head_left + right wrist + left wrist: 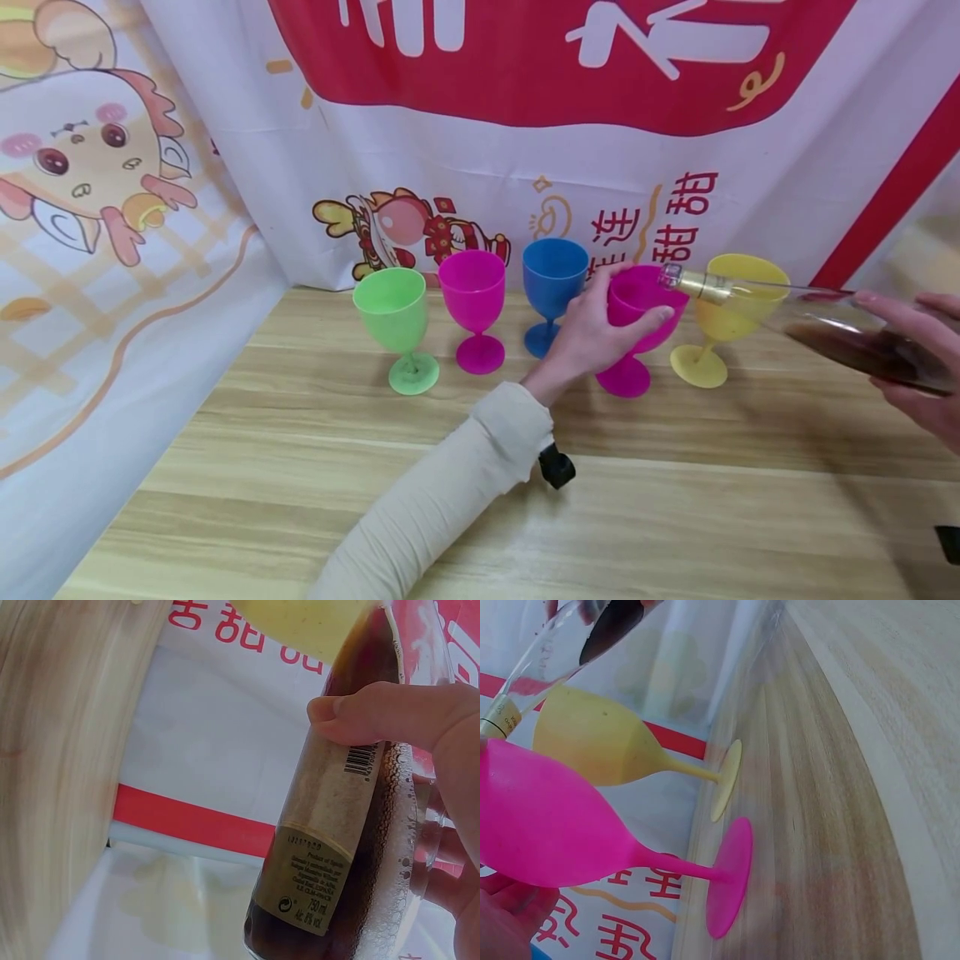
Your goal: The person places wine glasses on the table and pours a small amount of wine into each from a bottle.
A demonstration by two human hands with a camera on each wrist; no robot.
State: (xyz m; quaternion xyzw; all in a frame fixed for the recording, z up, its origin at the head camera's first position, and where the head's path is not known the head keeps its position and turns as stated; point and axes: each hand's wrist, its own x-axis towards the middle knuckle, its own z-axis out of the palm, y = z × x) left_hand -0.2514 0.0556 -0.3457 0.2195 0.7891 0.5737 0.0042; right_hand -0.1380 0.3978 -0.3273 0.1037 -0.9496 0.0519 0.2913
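While the left hand (600, 321) is clamped round the bowl of a magenta goblet (562, 825), thumb on one side and fingers on the other, the right hand (930, 337) grips a clear glass bottle (806, 321) by its wide body. From where I stand, the bottle lies tilted well over, close to level, its mouth at the rim of that magenta goblet, though I can't tell whether the two touch. Dark brown liquid (862, 346) sits in the wide part, and clear glass runs from there to the gold foil (712, 287) on the neck. Up close at the right wrist, a band of pale foam (386, 900) runs along the liquid, beside a printed label (322, 825) with a barcode partly under the thumb. The goblet in the left hand stands upright, foot on the wooden table (300, 483); I can't make out the bottom of its bowl. Just beside it, partly behind the bottle neck, is a yellow goblet (604, 742). On the other side come a blue goblet (553, 283), another magenta one (474, 296) and a green goblet (393, 312) at the end of the row. All of these are upright, mouths up, their inner walls showing plain coloured plastic.
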